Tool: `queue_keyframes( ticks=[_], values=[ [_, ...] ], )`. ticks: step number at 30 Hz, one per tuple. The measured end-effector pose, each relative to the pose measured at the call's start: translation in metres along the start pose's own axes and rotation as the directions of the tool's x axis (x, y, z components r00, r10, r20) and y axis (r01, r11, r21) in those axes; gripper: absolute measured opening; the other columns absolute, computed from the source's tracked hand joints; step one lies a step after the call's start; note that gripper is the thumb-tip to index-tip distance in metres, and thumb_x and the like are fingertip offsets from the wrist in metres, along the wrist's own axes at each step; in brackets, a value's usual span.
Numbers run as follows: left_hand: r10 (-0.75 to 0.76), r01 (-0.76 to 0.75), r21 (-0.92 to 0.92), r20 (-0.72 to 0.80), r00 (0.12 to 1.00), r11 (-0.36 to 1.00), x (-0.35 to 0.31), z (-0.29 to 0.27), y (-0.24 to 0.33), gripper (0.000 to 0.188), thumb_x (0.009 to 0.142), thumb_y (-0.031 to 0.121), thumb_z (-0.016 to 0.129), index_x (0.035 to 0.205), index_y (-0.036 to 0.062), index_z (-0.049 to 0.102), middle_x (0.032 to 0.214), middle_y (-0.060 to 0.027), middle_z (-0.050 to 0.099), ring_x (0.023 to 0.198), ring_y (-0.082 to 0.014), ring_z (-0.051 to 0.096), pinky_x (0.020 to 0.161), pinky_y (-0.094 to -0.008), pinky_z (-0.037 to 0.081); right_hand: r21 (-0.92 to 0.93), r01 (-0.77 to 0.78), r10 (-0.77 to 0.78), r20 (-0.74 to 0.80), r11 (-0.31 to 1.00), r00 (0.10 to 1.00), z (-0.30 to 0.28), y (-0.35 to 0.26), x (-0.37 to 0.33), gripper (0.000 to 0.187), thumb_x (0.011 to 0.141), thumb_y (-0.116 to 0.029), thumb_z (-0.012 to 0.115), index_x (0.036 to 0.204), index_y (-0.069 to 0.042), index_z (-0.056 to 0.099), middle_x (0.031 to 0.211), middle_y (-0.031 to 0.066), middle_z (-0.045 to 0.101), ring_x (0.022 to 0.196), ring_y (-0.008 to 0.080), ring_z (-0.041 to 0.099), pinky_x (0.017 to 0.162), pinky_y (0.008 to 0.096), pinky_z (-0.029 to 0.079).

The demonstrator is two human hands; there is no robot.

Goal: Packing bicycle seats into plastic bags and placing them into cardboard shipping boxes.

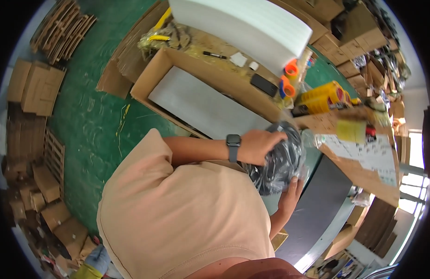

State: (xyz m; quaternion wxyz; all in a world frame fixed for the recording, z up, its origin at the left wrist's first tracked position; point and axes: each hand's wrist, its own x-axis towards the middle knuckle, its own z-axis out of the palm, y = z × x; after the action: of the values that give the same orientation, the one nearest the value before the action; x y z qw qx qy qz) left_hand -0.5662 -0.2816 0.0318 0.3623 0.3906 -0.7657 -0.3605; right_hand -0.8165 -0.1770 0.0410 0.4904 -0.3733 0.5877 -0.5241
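Note:
A clear plastic bag with something black and bulky inside (284, 160) is held between my two hands, at the right end of a long open cardboard box. My left hand (259, 146), with a dark watch on its wrist, grips the bag's left side, fingers curled over the top. My right hand (291, 195) holds it from the near right, fingertips pressed on the plastic. What exactly the black contents are cannot be made out. The cardboard box (147, 79) holds a long flat grey panel (208, 100). No hand touches the panel.
Beyond the box lie a marker (214, 55), a dark phone (264, 85), orange tape rolls (291, 69) and a large white foam block (243, 28). Yellow rolls (322, 97) and a written sheet (363, 156) are at the right. A dark panel (317, 209) stands beside my right arm.

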Motion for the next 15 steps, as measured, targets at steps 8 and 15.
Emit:
queue_keyframes(
  ticks=[8,15],
  values=[
    [-0.780,0.835,0.278,-0.307,0.545,0.475,-0.101,-0.176,-0.270,0.073,0.082,0.027,0.080,0.138,-0.0041,0.047,0.104,-0.0315,0.076,0.098,-0.0510,0.074,0.091,-0.0554,0.059,-0.364,-0.090,0.202,0.283,0.927,0.938,0.125,0.021,0.032,0.073,0.105,-0.015,0.074,0.167,0.001,0.038,0.134,0.0142,0.072,0.114,0.0175,0.069,0.097,0.0324,0.056],
    [-0.968,0.929,0.276,0.014,0.252,0.246,-0.215,-0.211,-0.460,0.071,0.086,0.037,0.077,0.129,-0.0165,0.064,0.119,-0.0388,0.073,0.116,-0.0475,0.073,0.102,-0.0485,0.058,-0.591,-0.216,0.402,0.203,0.777,0.893,0.199,0.055,0.008,0.068,0.105,-0.010,0.073,0.165,-0.001,0.043,0.133,0.0153,0.072,0.111,0.0156,0.069,0.098,0.0301,0.055]
  ],
)
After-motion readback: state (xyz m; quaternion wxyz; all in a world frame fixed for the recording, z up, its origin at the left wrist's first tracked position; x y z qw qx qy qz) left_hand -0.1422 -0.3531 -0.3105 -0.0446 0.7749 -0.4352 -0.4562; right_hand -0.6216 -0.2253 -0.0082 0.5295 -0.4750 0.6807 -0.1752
